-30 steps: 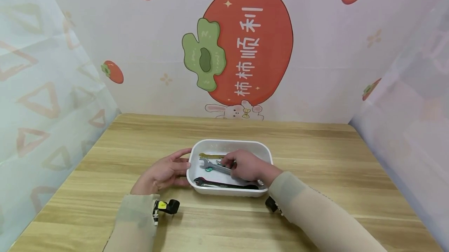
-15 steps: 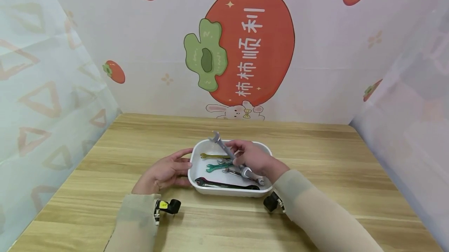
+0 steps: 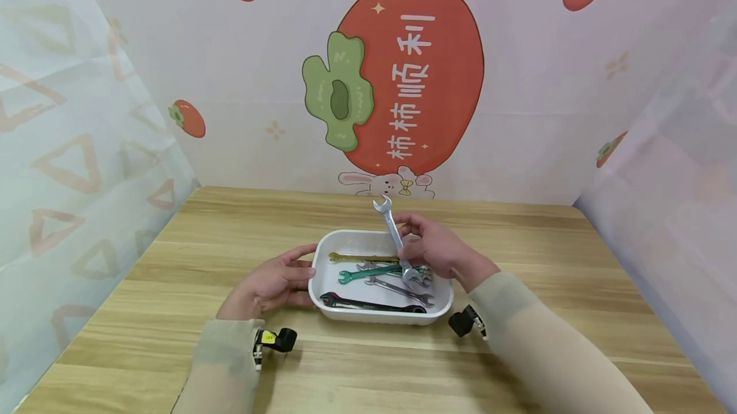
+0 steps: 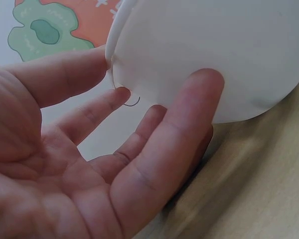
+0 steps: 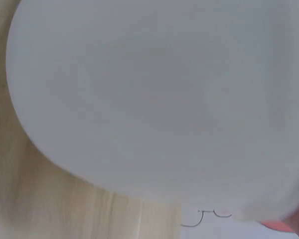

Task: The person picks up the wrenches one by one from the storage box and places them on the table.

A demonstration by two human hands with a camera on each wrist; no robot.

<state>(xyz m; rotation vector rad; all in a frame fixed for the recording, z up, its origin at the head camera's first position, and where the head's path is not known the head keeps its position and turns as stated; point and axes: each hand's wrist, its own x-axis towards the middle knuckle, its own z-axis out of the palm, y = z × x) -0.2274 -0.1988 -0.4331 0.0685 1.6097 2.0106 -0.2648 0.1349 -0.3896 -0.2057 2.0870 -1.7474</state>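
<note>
My right hand [image 3: 440, 244] pinches a large silver open-ended wrench [image 3: 394, 230], held tilted above the right part of a white plastic tray [image 3: 374, 317]. The wrench's top jaw stands above the tray's back rim; its lower end is over the other tools. In the tray lie a gold wrench [image 3: 358, 258], a green wrench [image 3: 366, 272], a black wrench [image 3: 368, 303] and smaller silver wrenches [image 3: 397, 288], partly overlapping. With fingers spread and extended, my left hand [image 3: 273, 283] touches the tray's left end. The tray's outer wall [image 5: 149, 99] fills most of the right wrist view.
The tray stands on a wood-grain table [image 3: 357, 369]. Behind it rises a printed backdrop [image 3: 518, 81] with persimmon pictures, and patterned sheets [image 3: 75, 145] flank both sides. A small black camera [image 3: 282, 340] is strapped at each wrist.
My right hand has lifted the large silver wrench out of the tray and moved right, tilting it more upright. The tools beneath are now uncovered. My left hand stays against the tray.
</note>
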